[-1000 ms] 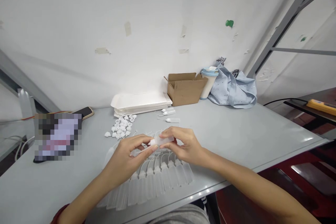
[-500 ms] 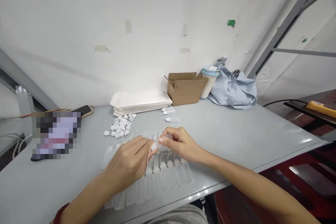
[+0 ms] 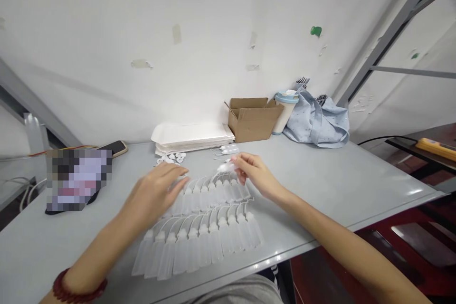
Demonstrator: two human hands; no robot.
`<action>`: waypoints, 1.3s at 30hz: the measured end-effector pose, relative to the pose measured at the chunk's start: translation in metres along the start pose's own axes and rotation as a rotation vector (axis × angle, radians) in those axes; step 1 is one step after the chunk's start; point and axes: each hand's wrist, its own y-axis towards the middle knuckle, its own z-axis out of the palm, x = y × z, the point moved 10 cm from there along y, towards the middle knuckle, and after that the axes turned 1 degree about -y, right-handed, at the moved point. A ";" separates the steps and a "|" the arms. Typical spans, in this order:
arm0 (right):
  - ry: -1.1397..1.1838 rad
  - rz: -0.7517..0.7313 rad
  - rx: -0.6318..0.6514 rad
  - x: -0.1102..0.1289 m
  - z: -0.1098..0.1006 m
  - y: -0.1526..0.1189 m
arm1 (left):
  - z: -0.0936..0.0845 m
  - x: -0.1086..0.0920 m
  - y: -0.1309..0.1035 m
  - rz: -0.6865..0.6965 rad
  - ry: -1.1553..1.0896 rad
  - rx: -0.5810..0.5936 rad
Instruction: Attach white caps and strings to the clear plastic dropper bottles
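While the right hand (image 3: 254,172) pinches a blurred bottle (image 3: 225,168) by the far bottle row (image 3: 204,199), long axis apparently crosswise, white end leftward, the left hand (image 3: 153,192), nearer the loose caps (image 3: 172,156), hangs half-open, visibly grasping nothing.

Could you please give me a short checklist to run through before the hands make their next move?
1. Right hand has a grip: ok, the fingertips pinch a white-tipped bottle.
2. Left hand free: ok, thumb and fingers stand apart with nothing visible between them.
3. Tip fully seated on the held bottle: cannot tell, it is too small and blurred.
4. Front row of bottles in order: ok, they lie side by side.
5. Loose white caps in full view: not ok, the left hand hides part of the pile.
6. Lidded cup away from the hands: ok, it stands beside the cardboard box.
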 end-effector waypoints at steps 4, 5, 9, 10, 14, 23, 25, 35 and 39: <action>-0.281 -0.129 -0.218 -0.001 -0.036 0.012 | 0.001 0.053 -0.005 -0.227 0.082 0.063; -0.363 -0.157 -0.242 -0.002 -0.040 0.015 | 0.004 0.060 -0.007 -0.254 0.087 0.085; -0.586 -0.230 -0.200 -0.017 -0.044 0.030 | 0.022 0.070 -0.010 -0.276 0.097 0.152; -0.620 -0.246 -0.178 -0.020 -0.043 0.034 | 0.025 0.069 -0.010 -0.265 0.104 0.152; -0.675 -0.275 -0.128 -0.027 -0.045 0.044 | 0.034 0.064 -0.010 -0.205 0.104 0.151; -0.786 -0.337 0.020 -0.021 -0.040 0.043 | 0.044 0.071 -0.012 -0.234 0.066 0.219; -0.806 -0.323 -0.006 -0.023 -0.042 0.045 | 0.044 0.071 -0.012 -0.256 0.058 0.236; -0.818 -0.176 0.197 -0.003 -0.019 0.018 | 0.024 0.065 -0.010 -0.457 -0.122 0.110; -0.893 -0.048 0.378 -0.005 -0.005 -0.004 | 0.024 0.058 -0.010 -0.488 -0.196 0.102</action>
